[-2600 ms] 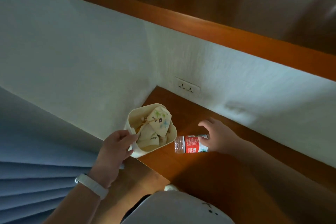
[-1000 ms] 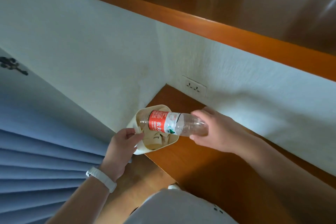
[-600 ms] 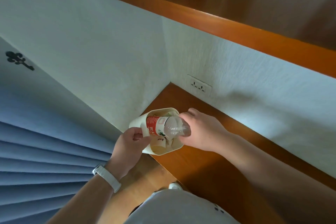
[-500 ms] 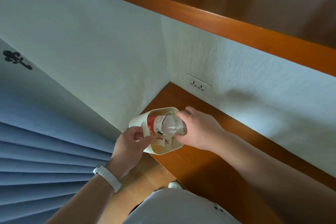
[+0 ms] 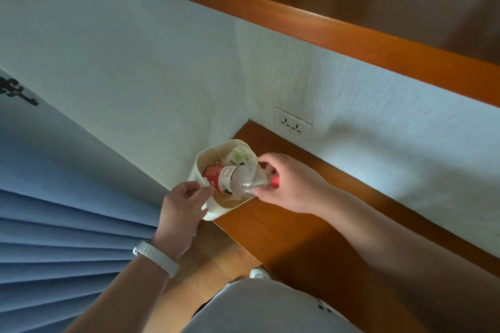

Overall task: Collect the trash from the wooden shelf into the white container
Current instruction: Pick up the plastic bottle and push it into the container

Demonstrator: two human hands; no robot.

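The white container (image 5: 198, 165) sits tilted at the left end of the lower wooden shelf (image 5: 292, 227). My left hand (image 5: 182, 208) grips its near rim. A clear plastic bottle (image 5: 232, 181) with a red label lies bottom-first inside the container, its red cap end sticking out to the right. My right hand (image 5: 286, 184) holds the bottle at the neck and cap. Crumpled paper cups with a green print (image 5: 238, 157) fill the container behind the bottle.
A wall socket (image 5: 293, 124) sits just above the shelf's back corner. An upper wooden shelf (image 5: 324, 21) overhangs the spot. A blue pleated curtain (image 5: 67, 211) hangs at the left. A wooden floor and a white shoe (image 5: 258, 273) show below.
My right hand lifted the bottle off the shelf, swung it over the container and pushed it bottom-first inside. The grip has slid to the cap end. My left hand kept hold of the container.
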